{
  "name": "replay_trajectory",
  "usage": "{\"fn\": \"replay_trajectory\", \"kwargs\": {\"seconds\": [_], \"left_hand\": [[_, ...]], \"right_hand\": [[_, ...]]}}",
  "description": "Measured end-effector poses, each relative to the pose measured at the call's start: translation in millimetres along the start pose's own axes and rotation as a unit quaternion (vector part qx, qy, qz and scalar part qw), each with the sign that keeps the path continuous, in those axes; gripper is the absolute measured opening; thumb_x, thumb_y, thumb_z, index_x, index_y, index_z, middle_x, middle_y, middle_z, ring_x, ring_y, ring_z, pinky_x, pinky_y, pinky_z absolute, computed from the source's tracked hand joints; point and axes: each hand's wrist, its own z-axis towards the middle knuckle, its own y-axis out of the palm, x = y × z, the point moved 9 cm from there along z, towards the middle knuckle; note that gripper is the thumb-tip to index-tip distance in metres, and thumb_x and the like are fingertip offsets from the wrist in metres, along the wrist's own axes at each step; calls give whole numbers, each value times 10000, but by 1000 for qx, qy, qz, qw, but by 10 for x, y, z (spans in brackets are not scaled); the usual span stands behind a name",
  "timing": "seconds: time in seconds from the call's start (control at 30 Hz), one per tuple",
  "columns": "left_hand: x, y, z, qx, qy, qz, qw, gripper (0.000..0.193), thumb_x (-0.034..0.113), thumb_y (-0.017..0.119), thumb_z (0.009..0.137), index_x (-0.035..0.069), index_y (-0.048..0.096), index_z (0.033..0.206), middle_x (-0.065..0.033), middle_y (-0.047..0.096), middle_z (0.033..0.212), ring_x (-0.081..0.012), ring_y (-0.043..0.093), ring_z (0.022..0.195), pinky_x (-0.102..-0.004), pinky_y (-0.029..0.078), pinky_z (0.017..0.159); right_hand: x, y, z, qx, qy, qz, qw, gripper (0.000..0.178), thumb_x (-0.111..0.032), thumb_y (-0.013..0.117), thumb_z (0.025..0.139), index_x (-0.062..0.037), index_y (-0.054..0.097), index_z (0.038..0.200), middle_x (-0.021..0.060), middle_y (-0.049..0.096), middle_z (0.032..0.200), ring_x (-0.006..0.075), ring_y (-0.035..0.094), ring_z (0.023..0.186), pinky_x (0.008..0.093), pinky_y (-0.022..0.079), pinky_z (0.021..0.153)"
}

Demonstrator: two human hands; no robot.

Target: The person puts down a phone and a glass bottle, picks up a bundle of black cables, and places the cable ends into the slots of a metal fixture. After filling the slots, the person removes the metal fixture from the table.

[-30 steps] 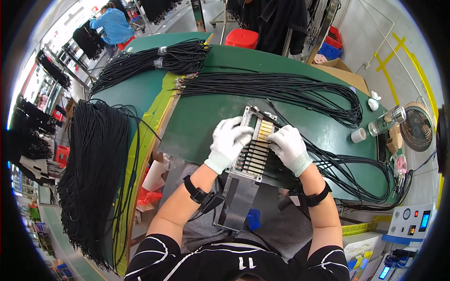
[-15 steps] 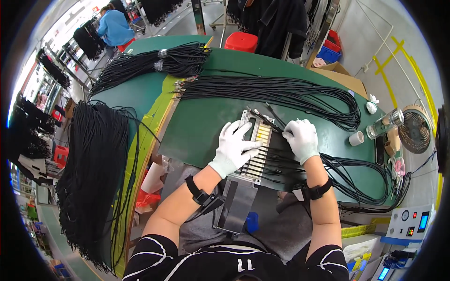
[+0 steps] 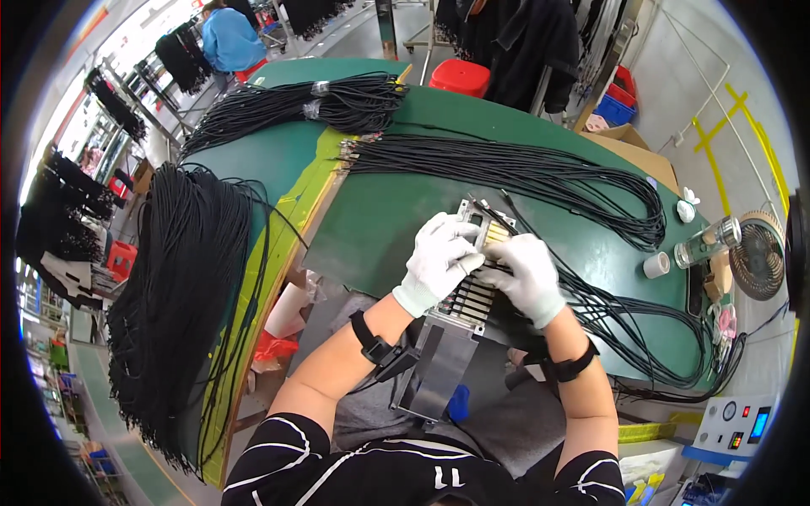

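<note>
A metal fixture (image 3: 465,320) with a row of slots lies at the table's near edge, black cables running out of its right side. Pale yellow strips (image 3: 499,232) show in its far slots. My left hand (image 3: 441,260), in a white glove, is over the fixture's left side with fingers bent and thumb drawn in; what they pinch is hidden. From the right, my gloved right hand (image 3: 527,274) reaches over the slots, its fingertips closed and nearly meeting the left thumb. Whatever lies between them is too small to tell. Loose black cable ends (image 3: 507,199) stick out beyond the fixture.
Long black cables (image 3: 506,160) lie across the green table (image 3: 380,211); a tied cable bundle (image 3: 278,110) sits farther back. More cables (image 3: 190,295) hang at left. At right stand a white cup (image 3: 656,265), a glass bottle (image 3: 707,241) and a fan (image 3: 758,255). A person (image 3: 230,40) sits far off.
My right hand has moved left and nearer, onto the slots. My left hand's spread fingers have drawn in. The whole scene has shifted slightly right in the picture.
</note>
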Motion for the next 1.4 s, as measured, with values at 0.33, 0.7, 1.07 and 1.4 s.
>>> {"fn": "replay_trajectory", "kwargs": {"seconds": [0.33, 0.7, 1.07, 1.4], "left_hand": [[-369, -83, -115, -1, -104, 28, 994, 116, 143, 687, 843, 36, 671, 801, -119, 698, 979, -303, 626, 944, -402, 458, 898], [-509, -26, -220, 11, -122, 111, 986, 129, 193, 625, 898, 78, 684, 899, -79, 697, 948, -273, 632, 891, -399, 448, 898], [-89, 255, -123, -98, -17, 162, 982, 255, 373, 702, 808, 253, 756, 1026, -160, 594, 1259, -359, 499, 1187, -512, 326, 1086], [-163, 325, -164, -126, 6, 167, 978, 250, 358, 707, 806, 272, 775, 1030, -196, 576, 1305, -381, 485, 1211, -520, 308, 1090]], "right_hand": [[365, -167, -109, 3, 69, -25, 997, 93, -152, 728, 763, -97, 697, 830, 69, 665, 787, 295, 589, 777, 397, 463, 724], [496, -59, -176, -82, 119, -104, 984, 111, -245, 698, 804, -138, 705, 776, 61, 655, 715, 284, 602, 773, 407, 459, 719], [522, 76, -208, -92, 124, -112, 982, 127, -267, 716, 788, -140, 701, 790, 69, 657, 744, 294, 608, 788, 400, 479, 735], [1042, -163, -114, -88, 187, -194, 959, 135, -212, 747, 751, -104, 685, 802, 76, 651, 796, 296, 603, 862, 403, 488, 780]]}}
